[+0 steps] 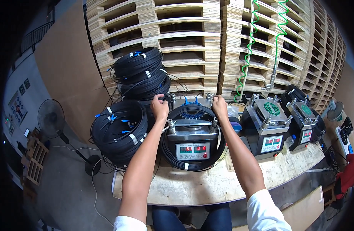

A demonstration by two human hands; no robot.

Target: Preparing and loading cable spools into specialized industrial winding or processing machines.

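In front of me stands a bench machine, probably a fiber polisher [192, 138], with a lit red digital display and metal posts at its corners. A large coil of black cable [165, 152] hangs around it, bound with white tape at the bottom. Blue connectors [191, 102] sit on the machine's top fixture. My left hand [160, 108] is closed beside the far left post, fingers curled. My right hand [219, 107] is closed by the far right post [209, 97], fingertips pinched together. What either hand holds is too small or hidden to make out.
Stacked black cable coils [138, 73] with blue connectors stand at the left, with another coil pile [119, 134] nearer. Two similar machines [267, 127] are to the right on the wooden table [177, 192]. Pallets [184, 38] rise behind; green coiled air hoses [246, 57] hang there. A fan [52, 117] stands left.
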